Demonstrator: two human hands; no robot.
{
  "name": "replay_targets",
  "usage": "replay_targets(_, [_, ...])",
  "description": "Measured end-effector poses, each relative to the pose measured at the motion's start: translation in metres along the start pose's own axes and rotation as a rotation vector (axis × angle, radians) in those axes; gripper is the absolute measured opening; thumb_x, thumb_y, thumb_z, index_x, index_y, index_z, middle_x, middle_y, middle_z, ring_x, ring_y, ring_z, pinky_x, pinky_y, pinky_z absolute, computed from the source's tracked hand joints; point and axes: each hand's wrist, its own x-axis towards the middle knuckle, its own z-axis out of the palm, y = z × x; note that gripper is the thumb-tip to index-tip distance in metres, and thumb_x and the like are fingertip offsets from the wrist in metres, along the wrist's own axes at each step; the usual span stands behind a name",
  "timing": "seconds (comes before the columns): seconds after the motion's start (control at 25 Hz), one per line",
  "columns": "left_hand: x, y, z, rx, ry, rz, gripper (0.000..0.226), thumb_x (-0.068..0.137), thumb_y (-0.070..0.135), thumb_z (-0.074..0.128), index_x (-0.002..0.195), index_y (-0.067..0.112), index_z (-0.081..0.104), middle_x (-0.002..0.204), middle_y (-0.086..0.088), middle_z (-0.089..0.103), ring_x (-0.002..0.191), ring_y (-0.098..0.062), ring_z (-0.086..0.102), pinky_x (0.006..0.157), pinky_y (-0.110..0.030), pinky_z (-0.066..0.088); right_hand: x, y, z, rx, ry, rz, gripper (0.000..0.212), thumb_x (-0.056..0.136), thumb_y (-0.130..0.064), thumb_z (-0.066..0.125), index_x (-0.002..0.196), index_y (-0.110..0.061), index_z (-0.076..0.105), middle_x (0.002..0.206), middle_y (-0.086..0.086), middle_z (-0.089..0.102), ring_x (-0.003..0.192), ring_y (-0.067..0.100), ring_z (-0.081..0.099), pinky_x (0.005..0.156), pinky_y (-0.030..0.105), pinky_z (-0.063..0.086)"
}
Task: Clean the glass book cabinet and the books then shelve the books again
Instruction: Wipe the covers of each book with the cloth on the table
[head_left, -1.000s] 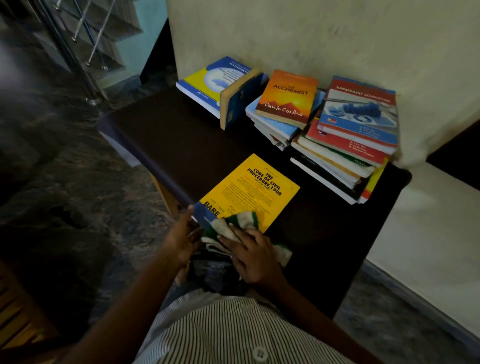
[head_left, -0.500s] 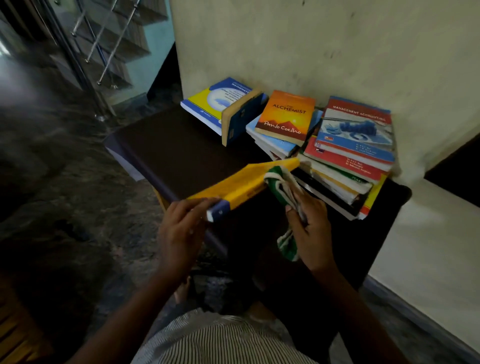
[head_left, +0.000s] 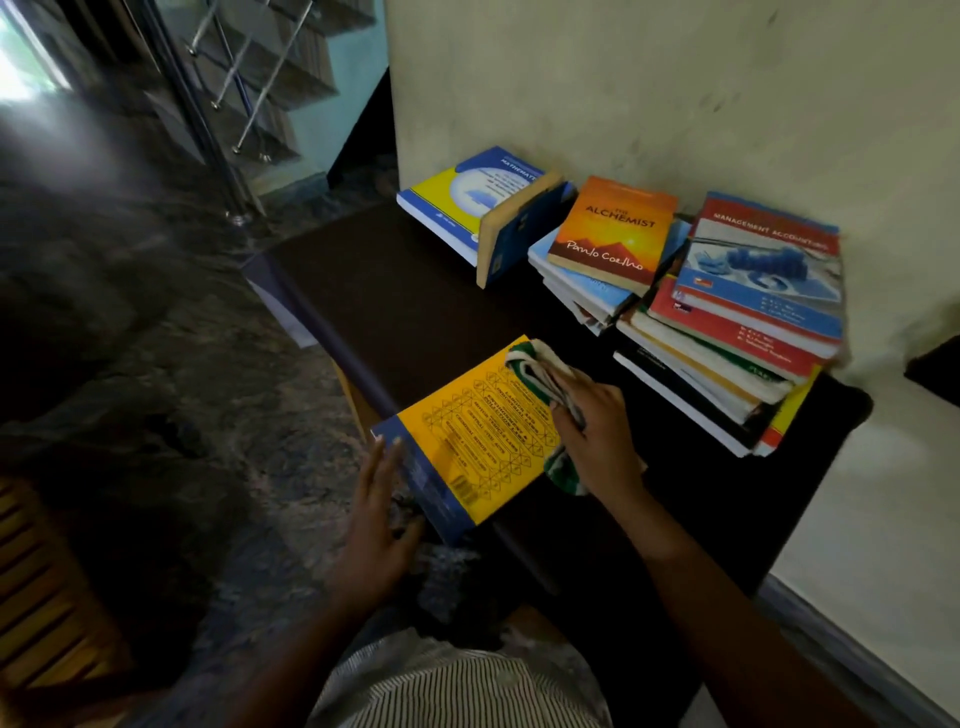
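**Yellow book (head_left: 467, 441) flat on table (head_left: 415, 312), cloth (head_left: 535, 371) pressed on its cover**

Yellow book lies back cover up w/ barcode toward the person. It sits right under & just left of the right hand (head_left: 597, 431). That hand is clenched round a bunched green & white cloth, thumb on top. One end of the cloth pokes out past the fingertips onto the book's far corner. The other end trails out under the heel of the palm, off the book's right edge.

The left hand (head_left: 379, 514) is released: fingers straight & together, holding nothing. Its fingertips touch the blue spine edge on the side of the book opposite the cloth grip. The book's near corner seems to stick out past the table edge, btwn the two wrists.

Beyond the cloth grip, well apart from it, more bks sit along the wall (head_left: 675, 78):
- Straight ahead & right: a tall slanted pile, Management Accounting textbook (head_left: 763, 265) on top.
- Just left of that: a lower pile topped by the Alchemist paperback (head_left: 613, 228).
- Further left: a blue book (head_left: 519, 234) stands on edge, leaning on a flat maths book (head_left: 467, 192).

Dark bare table top lies btwn the grip & those piles. A striped shirt (head_left: 457, 686) shows at the bottom, below both arms.
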Motion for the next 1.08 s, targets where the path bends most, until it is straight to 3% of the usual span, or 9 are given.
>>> replay_targets(0.12, [0.010, 0.034, 0.000, -0.704, 0.176, -0.626, 0.048, 0.096, 0.031, 0.045, 0.143, 0.028, 0.033, 0.135, 0.015, 0.041, 0.122, -0.012, 0.045, 0.095, -0.032, 0.038, 0.043, 0.015, 0.019, -0.108, -0.052, 0.113, 0.043, 0.092, -0.018, 0.052, 0.135, -0.020, 0.048, 0.128, 0.008, 0.057, 0.109, 0.028, 0.043, 0.088, 0.039, 0.040])
replay_targets(0.2, [0.019, 0.036, -0.001, -0.927, 0.088, -0.835, 0.036, 0.098, 0.039, 0.037, 0.123, 0.021, 0.055, 0.111, -0.001, 0.063, 0.097, -0.019, 0.058, 0.079, -0.038, 0.046, 0.058, 0.018, 0.037, -0.238, -0.164, 0.192, 0.046, 0.095, -0.023, 0.048, 0.140, -0.025, 0.040, 0.137, 0.006, 0.048, 0.118, 0.027, 0.038, 0.092, 0.040, 0.037])
replay_targets(0.28, [0.023, 0.030, -0.004, -1.013, 0.056, -0.938, 0.046, 0.095, 0.049, 0.035, 0.116, 0.016, 0.060, 0.096, -0.007, 0.066, 0.089, -0.023, 0.060, 0.071, -0.038, 0.045, 0.058, 0.012, 0.055, -0.458, -0.279, 0.186, 0.048, 0.096, -0.030, 0.042, 0.143, -0.030, 0.032, 0.148, 0.003, 0.033, 0.130, 0.027, 0.028, 0.098, 0.042, 0.032])
replay_targets(0.4, [0.025, 0.023, -0.004, -1.067, 0.075, -1.003, 0.052, 0.094, 0.053, 0.033, 0.115, 0.012, 0.058, 0.097, -0.009, 0.063, 0.090, -0.025, 0.059, 0.071, -0.039, 0.045, 0.039, -0.012, 0.078, -0.548, -0.284, 0.045, 0.050, 0.092, -0.031, 0.045, 0.141, -0.032, 0.035, 0.148, 0.001, 0.034, 0.129, 0.030, 0.032, 0.094, 0.043, 0.034])
replay_targets(0.56, [0.026, 0.024, -0.005, -1.136, 0.102, -1.023, 0.059, 0.092, 0.060, 0.030, 0.106, 0.010, 0.057, 0.091, -0.012, 0.061, 0.085, -0.028, 0.057, 0.076, -0.041, 0.044, -0.019, -0.064, 0.105, -0.409, -0.328, -0.138, 0.051, 0.073, -0.032, 0.040, 0.121, -0.036, 0.058, 0.122, -0.007, 0.060, 0.098, 0.026, 0.058, 0.071, 0.033, 0.047])
replay_targets(0.72, [0.024, 0.027, -0.009, -1.210, 0.105, -1.022, 0.063, 0.089, 0.065, 0.029, 0.104, 0.013, 0.061, 0.098, -0.012, 0.063, 0.090, -0.028, 0.057, 0.076, -0.040, 0.044, -0.037, -0.072, 0.101, -0.222, -0.461, -0.295, 0.052, 0.073, -0.026, 0.037, 0.119, -0.033, 0.061, 0.125, -0.006, 0.060, 0.100, 0.023, 0.055, 0.080, 0.027, 0.044])
replay_targets(0.84, [0.023, 0.025, -0.009, -1.211, 0.095, -1.016, 0.062, 0.090, 0.064, 0.030, 0.104, 0.011, 0.059, 0.098, -0.011, 0.061, 0.089, -0.028, 0.057, 0.071, -0.042, 0.044, -0.007, -0.033, 0.058, -0.157, -0.281, -0.063, 0.042, 0.086, -0.012, 0.045, 0.123, -0.024, 0.060, 0.126, 0.002, 0.058, 0.115, 0.023, 0.041, 0.094, 0.038, 0.037])
replay_targets(0.96, [0.022, 0.020, -0.006, -1.199, 0.079, -1.007, 0.059, 0.091, 0.062, 0.031, 0.108, 0.012, 0.057, 0.108, -0.013, 0.061, 0.099, -0.029, 0.057, 0.076, -0.045, 0.045, 0.011, 0.022, 0.014, -0.329, -0.149, 0.220, 0.044, 0.090, -0.014, 0.053, 0.133, -0.022, 0.051, 0.131, 0.007, 0.054, 0.120, 0.030, 0.040, 0.093, 0.044, 0.041])
replay_targets(1.08, [0.024, 0.016, -0.005, -1.155, 0.057, -1.001, 0.056, 0.091, 0.059, 0.034, 0.108, 0.012, 0.058, 0.108, -0.013, 0.061, 0.100, -0.029, 0.058, 0.085, -0.047, 0.045, -0.016, 0.022, 0.028, -0.461, -0.073, 0.032, 0.043, 0.080, -0.017, 0.058, 0.123, -0.018, 0.059, 0.121, 0.009, 0.061, 0.101, 0.035, 0.056, 0.072, 0.044, 0.050])
